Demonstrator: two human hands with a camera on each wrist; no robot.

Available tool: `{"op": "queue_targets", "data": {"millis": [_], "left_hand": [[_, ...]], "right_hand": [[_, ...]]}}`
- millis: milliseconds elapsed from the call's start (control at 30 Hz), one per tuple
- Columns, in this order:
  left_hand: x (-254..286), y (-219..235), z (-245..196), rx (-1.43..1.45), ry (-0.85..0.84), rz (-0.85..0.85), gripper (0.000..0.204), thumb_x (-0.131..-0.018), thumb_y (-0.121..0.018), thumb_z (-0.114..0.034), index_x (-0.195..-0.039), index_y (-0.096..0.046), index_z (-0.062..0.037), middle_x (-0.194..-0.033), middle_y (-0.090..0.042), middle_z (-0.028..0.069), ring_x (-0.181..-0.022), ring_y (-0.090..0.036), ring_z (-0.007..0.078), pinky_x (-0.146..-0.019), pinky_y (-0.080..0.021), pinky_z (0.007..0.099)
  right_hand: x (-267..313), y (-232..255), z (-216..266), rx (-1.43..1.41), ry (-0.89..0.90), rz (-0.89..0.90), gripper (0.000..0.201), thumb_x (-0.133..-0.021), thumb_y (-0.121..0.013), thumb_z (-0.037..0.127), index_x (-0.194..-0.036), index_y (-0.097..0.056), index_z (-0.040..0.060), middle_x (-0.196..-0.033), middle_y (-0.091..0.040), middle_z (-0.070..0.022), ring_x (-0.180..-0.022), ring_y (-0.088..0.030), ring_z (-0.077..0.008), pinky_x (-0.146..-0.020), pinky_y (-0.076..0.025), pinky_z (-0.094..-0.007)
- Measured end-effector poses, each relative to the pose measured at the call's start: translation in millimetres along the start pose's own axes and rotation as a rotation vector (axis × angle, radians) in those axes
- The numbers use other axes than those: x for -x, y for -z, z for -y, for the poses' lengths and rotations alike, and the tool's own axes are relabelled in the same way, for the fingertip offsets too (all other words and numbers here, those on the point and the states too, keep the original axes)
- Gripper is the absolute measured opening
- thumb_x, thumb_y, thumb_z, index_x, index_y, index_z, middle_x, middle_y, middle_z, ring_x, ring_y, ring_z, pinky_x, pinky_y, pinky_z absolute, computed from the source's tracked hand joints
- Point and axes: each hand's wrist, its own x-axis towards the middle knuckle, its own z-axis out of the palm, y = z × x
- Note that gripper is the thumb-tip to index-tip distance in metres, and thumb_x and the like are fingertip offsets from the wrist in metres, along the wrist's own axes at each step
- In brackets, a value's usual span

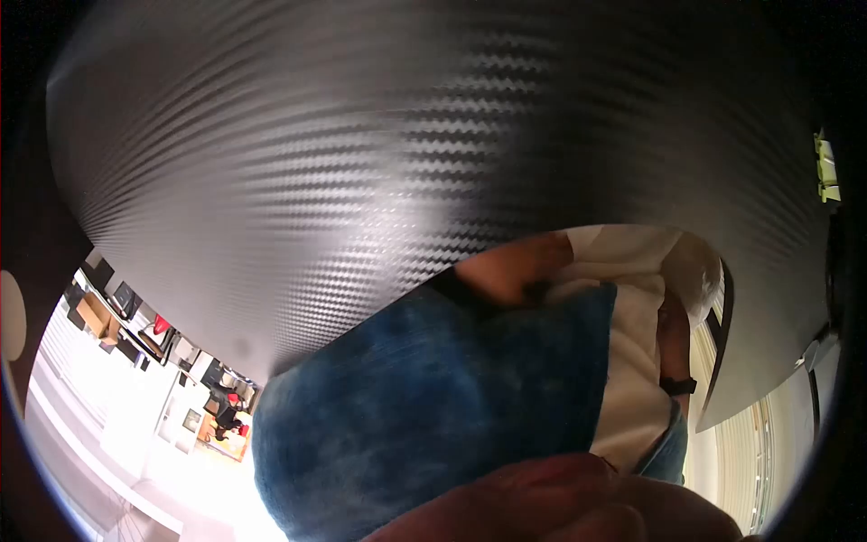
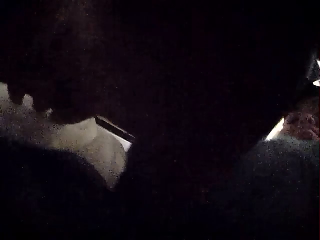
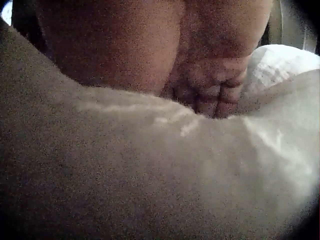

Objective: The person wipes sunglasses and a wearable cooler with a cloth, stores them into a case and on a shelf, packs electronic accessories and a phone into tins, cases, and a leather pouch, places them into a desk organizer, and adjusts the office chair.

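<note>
In the right wrist view my right hand (image 3: 215, 65) has its fingers bent down behind a fold of beige cloth (image 3: 150, 165). The cloth hides the fingertips, and I cannot tell whether they hold anything. The left wrist view is almost black; pale cloth (image 2: 100, 145) shows at its left, and a dim reddish patch sits at the right edge. The head view holds a bare forearm (image 1: 515, 271) below a dark textured sheet (image 1: 361, 181). Another arm (image 1: 673, 343) wears a black wristband (image 1: 677, 386). Blue denim-like cloth (image 1: 433, 406) fills the middle, beside a cream garment (image 1: 632, 361).
The dark sheet curves over most of the upper head view. Beyond it, at lower left, a bright room holds a cardboard box (image 1: 97, 316) and shelves of small things. Pale blinds (image 1: 736, 461) stand at lower right. A blurred reddish shape (image 1: 560, 506) looms at the bottom.
</note>
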Motion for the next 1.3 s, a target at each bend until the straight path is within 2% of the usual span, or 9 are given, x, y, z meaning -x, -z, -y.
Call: {"op": "queue_targets", "data": {"millis": [167,367,567,667,733,800,1133,1233,1300], "left_hand": [[-3,-20,-34,-0.116,0.31,-0.106,0.058,-0.09,-0.061,-0.026,-0.136,-0.043,0.0057,-0.141,-0.043,0.026,-0.134,-0.041,0.038,-0.111,-0.035,0.0462],[-8,-36,-32,-0.212,0.279,-0.098,0.063,-0.093,-0.056,-0.028,-0.143,-0.037,0.0045,-0.149,-0.036,0.0262,-0.137,-0.039,0.0385,-0.113,-0.032,0.0456],[-2,-12,-53,-0.185,0.498,-0.126,0.064,-0.099,-0.05,-0.035,-0.144,-0.035,0.0061,-0.146,-0.04,0.0274,-0.14,-0.036,0.0364,-0.117,-0.028,0.0459],[6,-19,-52,-0.161,0.557,-0.167,0.065,-0.1,-0.047,-0.043,-0.142,-0.038,0.0068,-0.145,-0.042,0.028,-0.137,-0.039,0.0373,-0.115,-0.03,0.0438],[8,-16,-51,-0.138,0.558,-0.179,0.064,-0.101,-0.047,-0.042,-0.141,-0.038,0.0072,-0.142,-0.044,0.0292,-0.133,-0.043,0.0382,-0.113,-0.033,0.041],[17,-21,-45,-0.053,0.568,-0.297,0.06,-0.099,-0.052,-0.036,-0.137,-0.043,0.0092,-0.134,-0.049,0.0314,-0.125,-0.049,0.0404,-0.107,-0.039,0.0408],[44,-53,-77,-0.26,0.961,-0.502,0.078,-0.087,-0.069,-0.04,-0.14,-0.038,0.0088,-0.12,-0.059,0.0314,-0.108,-0.062,0.0376,-0.095,-0.048,0.039],[49,-69,-70,-0.235,1.005,-0.541,0.077,-0.084,-0.073,-0.036,-0.14,-0.039,0.0047,-0.111,-0.064,0.0231,-0.077,-0.07,0.0239,-0.066,-0.057,0.0322],[51,-74,-70,-0.244,1.02,-0.607,0.075,-0.083,-0.074,-0.034,-0.138,-0.04,0.0045,-0.11,-0.065,0.0228,-0.077,-0.07,0.0234,-0.065,-0.057,0.0322]], "right_hand": [[3,2,5,-0.078,-0.067,0.032,0.03,-0.095,-0.053,0.013,-0.121,-0.058,-0.0013,-0.116,-0.062,-0.022,-0.105,-0.058,-0.0375,-0.094,-0.044,-0.0405],[12,-5,-39,0.001,-0.018,0.039,0.036,-0.096,-0.043,0.007,-0.13,-0.055,0.001,-0.108,-0.062,-0.0183,-0.1,-0.059,-0.0281,-0.09,-0.046,-0.0359],[46,-13,-57,-0.409,-0.174,-0.146,0.033,-0.096,-0.056,0.016,-0.124,-0.059,-0.0015,-0.119,-0.064,-0.015,-0.113,-0.059,-0.0258,-0.099,-0.043,-0.0359],[86,-37,-100,-0.336,-0.076,-0.504,0.031,-0.101,-0.045,0.014,-0.127,-0.06,0.0058,-0.12,-0.063,-0.0096,-0.105,-0.06,-0.0213,-0.095,-0.046,-0.0324],[110,-61,-147,-0.322,-0.301,-0.615,0.035,-0.097,-0.052,0.023,-0.126,-0.061,0.0063,-0.128,-0.061,-0.0135,-0.114,-0.058,-0.0259,-0.098,-0.046,-0.0362],[122,-99,-181,-0.189,-0.316,-0.777,0.024,-0.079,-0.071,-0.001,-0.103,-0.067,0.0037,-0.098,-0.067,-0.0076,-0.092,-0.062,-0.0187,-0.083,-0.052,-0.033],[86,-223,-242,-0.318,-0.186,-0.743,0.025,-0.081,-0.068,0.006,-0.106,-0.067,0.0041,-0.103,-0.066,-0.0095,-0.095,-0.061,-0.0215,-0.085,-0.051,-0.0347],[37,-232,-236,-0.342,-0.077,-0.702,0.025,-0.082,-0.068,0.008,-0.107,-0.067,0.0042,-0.105,-0.066,-0.0102,-0.097,-0.061,-0.0225,-0.086,-0.051,-0.0352],[11,-234,-227,-0.345,-0.014,-0.662,0.026,-0.083,-0.067,0.01,-0.108,-0.066,0.0043,-0.106,-0.066,-0.0106,-0.097,-0.061,-0.0231,-0.086,-0.051,-0.0356]]}}
